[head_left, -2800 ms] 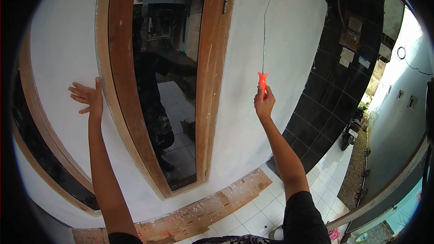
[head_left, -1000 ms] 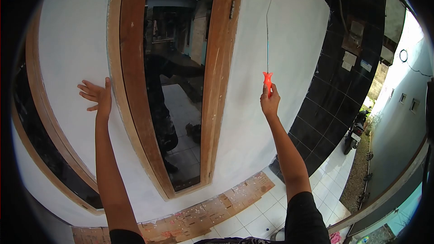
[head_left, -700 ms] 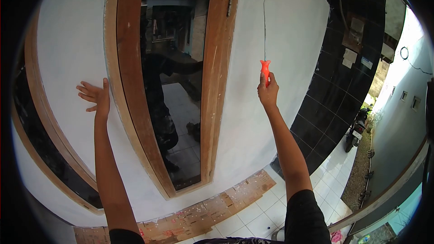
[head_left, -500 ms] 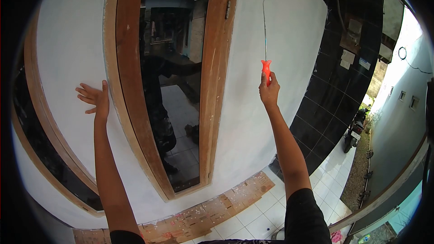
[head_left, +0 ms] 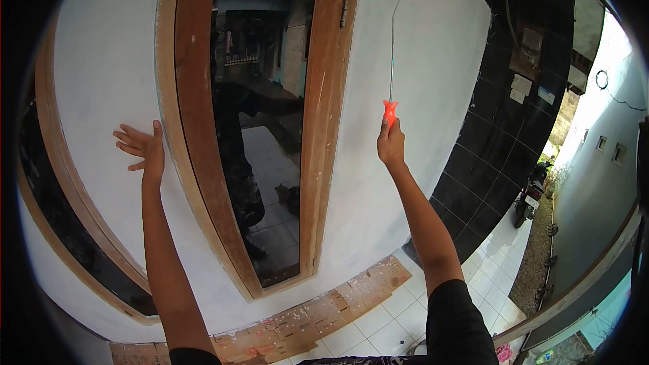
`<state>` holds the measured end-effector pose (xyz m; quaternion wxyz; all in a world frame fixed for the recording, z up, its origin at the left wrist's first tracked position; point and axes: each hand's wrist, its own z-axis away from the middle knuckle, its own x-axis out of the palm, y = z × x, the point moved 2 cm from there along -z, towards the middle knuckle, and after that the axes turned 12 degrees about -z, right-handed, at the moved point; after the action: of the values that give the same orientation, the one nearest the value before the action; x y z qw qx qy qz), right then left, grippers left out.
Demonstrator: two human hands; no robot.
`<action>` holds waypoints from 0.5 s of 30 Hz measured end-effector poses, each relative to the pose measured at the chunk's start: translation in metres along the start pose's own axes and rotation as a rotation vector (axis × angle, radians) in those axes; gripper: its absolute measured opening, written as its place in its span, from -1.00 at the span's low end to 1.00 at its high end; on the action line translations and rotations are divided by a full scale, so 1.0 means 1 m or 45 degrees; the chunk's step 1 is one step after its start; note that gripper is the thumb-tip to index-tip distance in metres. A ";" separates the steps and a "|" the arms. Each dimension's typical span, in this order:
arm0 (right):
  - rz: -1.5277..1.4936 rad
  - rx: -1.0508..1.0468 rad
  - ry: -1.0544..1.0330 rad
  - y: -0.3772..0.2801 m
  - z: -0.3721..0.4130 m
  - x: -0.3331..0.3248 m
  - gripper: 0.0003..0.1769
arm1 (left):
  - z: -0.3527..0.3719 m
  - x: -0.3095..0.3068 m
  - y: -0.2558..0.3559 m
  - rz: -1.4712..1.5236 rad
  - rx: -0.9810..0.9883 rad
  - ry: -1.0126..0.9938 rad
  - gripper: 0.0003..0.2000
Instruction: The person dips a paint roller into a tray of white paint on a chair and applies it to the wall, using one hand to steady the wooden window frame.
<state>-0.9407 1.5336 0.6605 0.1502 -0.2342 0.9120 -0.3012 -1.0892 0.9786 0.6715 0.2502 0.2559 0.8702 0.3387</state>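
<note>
My right hand point(head_left: 391, 143) is wrapped round the orange-red handle of a paint roller point(head_left: 390, 113). The roller's thin metal rod runs upward, and its pale roller head shows in part at the top edge, against the white wall point(head_left: 426, 81) right of the window. My left hand point(head_left: 143, 149) has its fingers spread on the white wall, just left of the wooden window frame point(head_left: 196, 108). Nothing is held in it.
Dark window glass point(head_left: 263, 115) stands between my arms. Paint-spotted cardboard point(head_left: 318, 318) lies along the wall's foot on white floor tiles point(head_left: 385, 324). Black tiles point(head_left: 500, 142) cover the wall to the right, with a parked motorbike point(head_left: 529, 196) beyond. Another wooden frame point(head_left: 67, 142) curves at left.
My right hand has moved slightly down and left with the paint roller, and more of the roller head shows at the top. My left hand stays in place.
</note>
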 end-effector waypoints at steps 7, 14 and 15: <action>-0.096 -0.013 0.033 -0.074 -0.142 0.001 -0.50 | 0.000 0.001 -0.001 -0.009 0.002 0.027 0.20; -0.235 0.085 -0.089 -0.072 -0.082 0.016 -0.51 | 0.000 0.002 -0.002 0.015 0.016 0.036 0.22; -0.207 0.047 -0.076 -0.068 -0.079 0.016 -0.51 | 0.002 0.000 0.001 0.001 0.011 0.014 0.22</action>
<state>-0.9638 1.5146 0.7618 0.1567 -0.3137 0.8794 -0.3220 -1.0878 0.9797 0.6707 0.2443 0.2554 0.8729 0.3363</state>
